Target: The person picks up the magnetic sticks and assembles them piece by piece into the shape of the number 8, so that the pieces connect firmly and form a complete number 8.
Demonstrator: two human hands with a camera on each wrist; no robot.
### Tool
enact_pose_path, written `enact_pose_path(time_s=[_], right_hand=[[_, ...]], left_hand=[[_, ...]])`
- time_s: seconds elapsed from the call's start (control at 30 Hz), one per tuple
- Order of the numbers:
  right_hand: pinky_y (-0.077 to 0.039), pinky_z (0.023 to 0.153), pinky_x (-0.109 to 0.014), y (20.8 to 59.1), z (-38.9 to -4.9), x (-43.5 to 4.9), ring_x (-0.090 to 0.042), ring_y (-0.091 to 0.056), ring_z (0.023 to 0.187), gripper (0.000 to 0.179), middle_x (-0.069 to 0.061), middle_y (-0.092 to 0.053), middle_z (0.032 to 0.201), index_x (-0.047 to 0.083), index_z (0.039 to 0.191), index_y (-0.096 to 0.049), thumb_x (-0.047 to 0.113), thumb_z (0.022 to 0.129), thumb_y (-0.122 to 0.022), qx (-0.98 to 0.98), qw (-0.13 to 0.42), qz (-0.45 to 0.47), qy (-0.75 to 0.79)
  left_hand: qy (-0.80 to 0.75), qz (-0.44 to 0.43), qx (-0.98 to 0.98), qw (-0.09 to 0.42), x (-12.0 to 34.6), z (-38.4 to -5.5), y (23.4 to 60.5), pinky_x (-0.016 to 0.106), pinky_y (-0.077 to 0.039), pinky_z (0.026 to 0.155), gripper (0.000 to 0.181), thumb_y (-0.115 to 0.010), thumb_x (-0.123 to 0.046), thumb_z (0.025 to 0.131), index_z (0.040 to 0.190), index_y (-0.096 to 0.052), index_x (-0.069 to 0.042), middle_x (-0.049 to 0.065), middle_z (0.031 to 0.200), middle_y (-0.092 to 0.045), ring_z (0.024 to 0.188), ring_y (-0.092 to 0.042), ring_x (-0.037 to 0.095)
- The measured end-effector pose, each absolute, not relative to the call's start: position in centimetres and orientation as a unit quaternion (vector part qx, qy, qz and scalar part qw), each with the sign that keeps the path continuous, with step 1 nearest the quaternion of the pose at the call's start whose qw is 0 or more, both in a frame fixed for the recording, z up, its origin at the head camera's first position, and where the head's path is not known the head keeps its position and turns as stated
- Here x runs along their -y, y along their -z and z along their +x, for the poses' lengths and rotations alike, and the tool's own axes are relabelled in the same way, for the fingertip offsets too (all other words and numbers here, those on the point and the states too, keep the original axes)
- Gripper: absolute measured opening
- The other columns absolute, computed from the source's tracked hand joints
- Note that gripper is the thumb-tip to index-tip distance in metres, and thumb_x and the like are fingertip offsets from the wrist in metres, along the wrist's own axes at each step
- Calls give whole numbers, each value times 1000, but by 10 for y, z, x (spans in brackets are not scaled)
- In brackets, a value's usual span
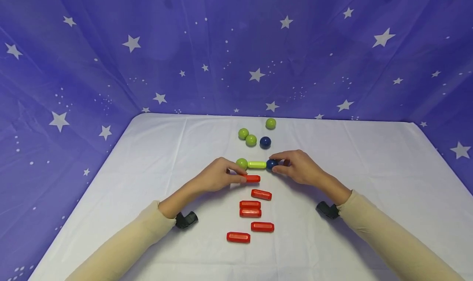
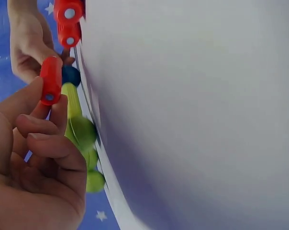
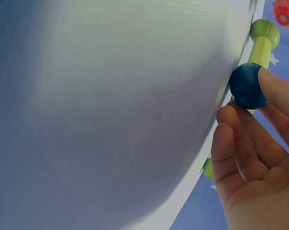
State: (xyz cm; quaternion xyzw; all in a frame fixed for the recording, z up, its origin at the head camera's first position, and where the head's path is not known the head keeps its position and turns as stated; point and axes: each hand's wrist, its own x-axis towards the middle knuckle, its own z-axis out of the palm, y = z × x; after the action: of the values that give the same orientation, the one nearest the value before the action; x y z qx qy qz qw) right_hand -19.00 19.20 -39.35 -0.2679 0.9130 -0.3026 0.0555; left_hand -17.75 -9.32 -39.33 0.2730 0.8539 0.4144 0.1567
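My left hand (image 1: 219,174) pinches one end of a red magnetic rod (image 1: 253,178) between thumb and fingers; a small metal disc shows in the rod's near end in the left wrist view. My right hand (image 1: 300,166) holds a dark blue ball (image 3: 247,86) by thumb and fingertips. That ball sits at the right end of a yellow-green rod (image 1: 257,165), whose left end meets a green ball (image 1: 242,163). The three form a straight line across the table, just beyond the red rod.
Several red rods (image 1: 250,212) lie on the white tablecloth (image 1: 155,162) nearer to me. Farther back are green balls (image 1: 251,140) and another blue ball (image 1: 265,142). Black wrist mounts (image 1: 186,220) show beside both sleeves. A purple starry cloth (image 1: 236,47) hangs behind the table.
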Motion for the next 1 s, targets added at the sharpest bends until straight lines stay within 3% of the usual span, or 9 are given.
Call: enact_pose_path(time_s=[0.2, 0.5, 0.77, 1.0], right_hand=[[-49, 72, -33, 393, -191, -191, -16, -59, 80, 36, -4, -70, 105, 5, 123, -69, 14, 89, -75, -912, 59, -268, 304], [-48, 73, -34, 393, -190, -191, -17, -59, 81, 37, -4, -70, 105, 6, 125, -68, 14, 90, -74, -914, 69, -256, 308], [-48, 72, -34, 393, -188, -191, -17, -59, 81, 37, -4, -69, 105, 7, 126, -68, 15, 90, -74, -918, 67, -250, 302], [-48, 71, -33, 393, -189, -191, -16, -59, 80, 36, -3, -70, 104, 7, 124, -69, 14, 89, -74, -917, 60, -256, 299]], left_hand=[[-435, 219, -858, 161, 120, -177, 391, 25, -35, 51, 17, -76, -23, 88, 102, -79, -14, -5, 90, -71, 56, -43, 10], [-452, 172, -863, 146, 146, -187, 391, 25, -40, 53, 19, -74, -21, 89, 104, -77, -10, 2, 97, -70, 61, -50, 15], [-430, 192, -872, 137, 141, -186, 393, 29, -46, 62, 17, -74, -22, 89, 102, -77, -11, -1, 92, -70, 72, -55, 16], [-424, 192, -874, 138, 130, -179, 394, 30, -46, 61, 19, -77, -20, 86, 102, -75, -10, -3, 84, -67, 69, -55, 15]])
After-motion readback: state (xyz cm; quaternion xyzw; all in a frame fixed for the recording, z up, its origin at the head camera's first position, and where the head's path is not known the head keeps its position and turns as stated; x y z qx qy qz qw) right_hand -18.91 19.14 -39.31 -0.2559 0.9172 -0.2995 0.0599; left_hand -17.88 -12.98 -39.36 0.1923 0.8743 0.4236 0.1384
